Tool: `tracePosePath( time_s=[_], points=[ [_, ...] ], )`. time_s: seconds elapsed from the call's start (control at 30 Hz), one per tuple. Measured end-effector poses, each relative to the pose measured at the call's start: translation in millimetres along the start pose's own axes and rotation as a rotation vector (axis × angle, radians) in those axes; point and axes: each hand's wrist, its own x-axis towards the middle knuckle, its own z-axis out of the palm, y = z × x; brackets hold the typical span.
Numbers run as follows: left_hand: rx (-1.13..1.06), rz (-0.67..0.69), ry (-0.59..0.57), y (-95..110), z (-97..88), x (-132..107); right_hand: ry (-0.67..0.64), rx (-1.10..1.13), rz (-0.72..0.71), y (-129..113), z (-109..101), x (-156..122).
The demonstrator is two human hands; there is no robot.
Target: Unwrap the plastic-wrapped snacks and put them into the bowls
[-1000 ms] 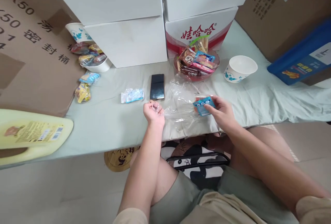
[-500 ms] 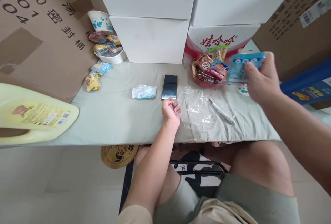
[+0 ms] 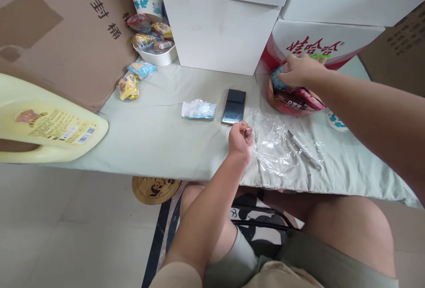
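My right hand (image 3: pixel 300 70) reaches over the round red basket (image 3: pixel 282 105) at the back right, its fingers closed on a blue snack packet (image 3: pixel 278 78). The packet is at the basket's left side, partly hidden by the hand. Other wrapped snacks (image 3: pixel 294 99) fill the basket. My left hand (image 3: pixel 241 139) rests at the near end of a phone (image 3: pixel 234 105), fingers curled, with a shiny bit of clear plastic film showing between them. More clear plastic film (image 3: pixel 272 148) lies spread to its right, beside a slim pen-like tool (image 3: pixel 303 149).
A blue-and-white packet (image 3: pixel 199 110) lies left of the phone. White boxes (image 3: pixel 219 35) stand behind. At the left are a yellow jug (image 3: pixel 66 124), two small packets (image 3: pixel 129 87), a white tray (image 3: pixel 162 57) of snacks and a paper cup (image 3: pixel 146 0).
My right hand has carried the blue packet leftward and back, from right of the basket into it. My left hand stays by the phone. The view has shifted.
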Motion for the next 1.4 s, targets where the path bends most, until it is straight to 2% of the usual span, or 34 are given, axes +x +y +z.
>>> tracePosePath(
  time_s=[0.13,0.3,0.47,0.53,0.6,0.7,0.8,0.87,0.93,1.0,1.07,1.17,1.3,1.4],
  points=[
    [-0.001,-0.015,-0.023,-1,0.6,0,-0.013,-0.149,-0.049,-7,0,-10],
    [0.004,-0.005,-0.033,-4,-1.4,0,0.053,-0.118,-0.088,-3,7,-19],
    [0.015,0.009,-0.037,-3,-3.0,-1,-0.123,-0.053,-0.297,8,25,-2],
    [0.024,0.002,-0.026,-2,-2.7,-2,-0.145,-0.048,-0.280,8,25,2],
    [0.029,0.000,-0.021,-2,-2.4,-2,-0.043,-0.013,-0.221,6,17,-2],
    [0.025,0.010,-0.033,-2,-2.9,-3,0.278,0.136,-0.261,0,2,-29],
    [0.022,0.014,-0.033,-2,-4.5,-2,0.483,0.252,-0.481,2,4,-77],
    [0.031,0.008,-0.023,-1,-5.8,-2,0.508,0.303,-0.699,9,22,-112],
    [0.050,-0.006,-0.020,1,-6.8,0,0.429,0.354,-0.858,21,50,-146],
    [0.078,-0.012,-0.025,1,-7.6,1,0.377,0.375,-0.848,36,81,-173],
    [0.133,0.012,-0.017,-1,-8.7,3,0.315,0.353,-0.779,50,108,-195],
    [0.339,0.139,-0.011,-8,-13.1,4,0.213,0.249,-0.625,66,132,-215],
    [0.854,0.292,-0.165,-20,-26.7,-1,0.095,0.082,-0.455,68,135,-227],
    [1.101,0.309,-0.254,-24,-36.2,-6,0.027,0.040,-0.442,64,128,-227]
  ],
)
